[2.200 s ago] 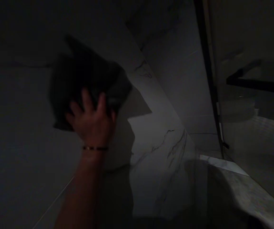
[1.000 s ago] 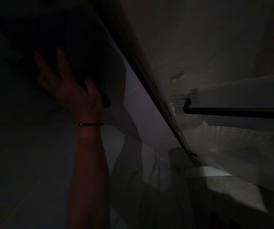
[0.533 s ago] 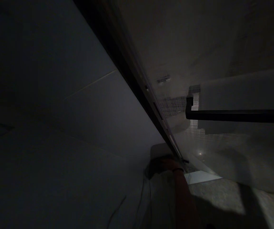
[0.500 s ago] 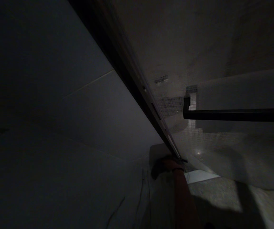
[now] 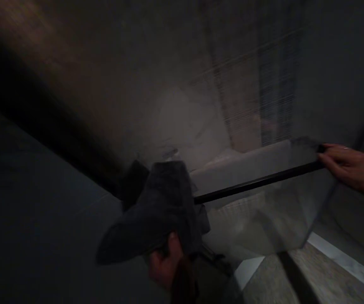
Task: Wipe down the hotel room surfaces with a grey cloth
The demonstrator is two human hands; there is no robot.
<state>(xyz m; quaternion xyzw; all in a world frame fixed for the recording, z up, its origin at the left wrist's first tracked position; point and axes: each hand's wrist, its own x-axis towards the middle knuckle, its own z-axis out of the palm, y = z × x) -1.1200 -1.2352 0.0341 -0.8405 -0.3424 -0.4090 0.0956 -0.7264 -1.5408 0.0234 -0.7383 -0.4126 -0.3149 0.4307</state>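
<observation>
My left hand (image 5: 165, 261), low in the centre, grips a dark grey cloth (image 5: 165, 202) that spreads above and to the left of it. The cloth covers the left end of a long black bar (image 5: 257, 183) mounted across a glass panel (image 5: 273, 223). Around the right end of the same bar, at the right side, the fingers of my right hand (image 5: 349, 166) are closed. The picture is dim and somewhat blurred.
A dark frame edge (image 5: 58, 152) runs diagonally at the left beside a dark wall (image 5: 42, 228). Below the glass lies a speckled floor (image 5: 264, 283) with a pale marble strip (image 5: 343, 257) at the lower right.
The view has swung closer to the glass and bar. My right hand has appeared on the bar's right end, and the cloth in my left hand now overlaps its left end.
</observation>
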